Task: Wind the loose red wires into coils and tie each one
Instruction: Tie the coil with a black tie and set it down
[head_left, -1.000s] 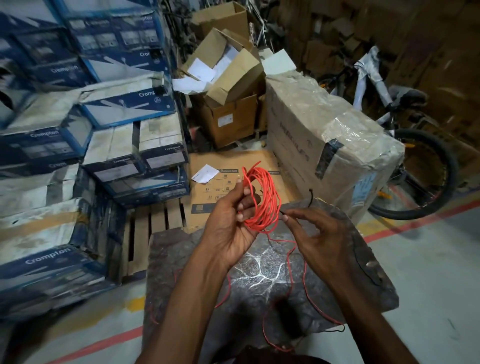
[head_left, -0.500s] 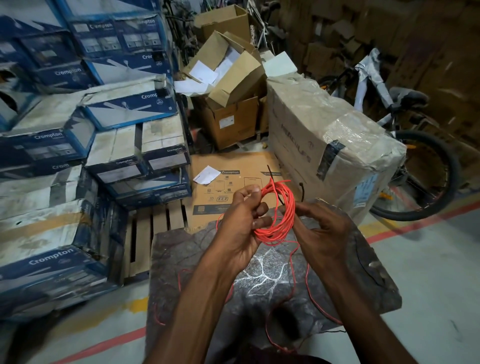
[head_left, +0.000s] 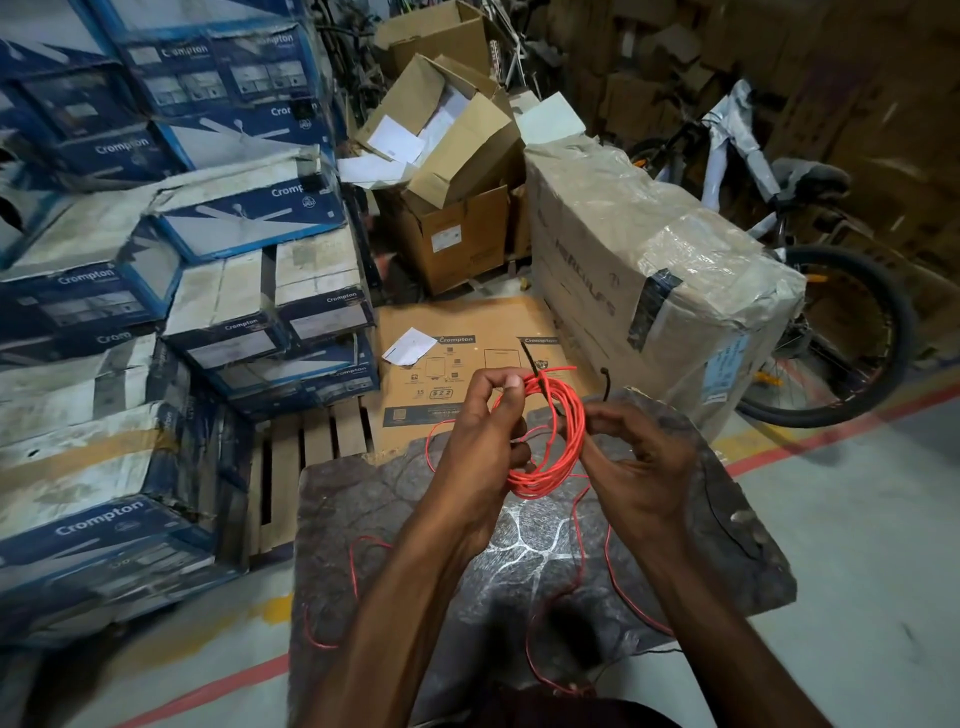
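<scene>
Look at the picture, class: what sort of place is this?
Probably a warehouse or stockroom: stacked blue boxes on the left, brown cartons piled behind, and a partly wrapped bicycle parked beside a red floor line.

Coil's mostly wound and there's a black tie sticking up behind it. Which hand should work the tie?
Probably the right hand. The left hand has its grip closed around the red coil, so it is occupied. The right fingers rest at the coil's right edge, near the black tie, and look freer.

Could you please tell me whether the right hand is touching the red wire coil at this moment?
Touching. The head view shows the right hand with its fingers closed against the right side of the red wire coil.
</scene>
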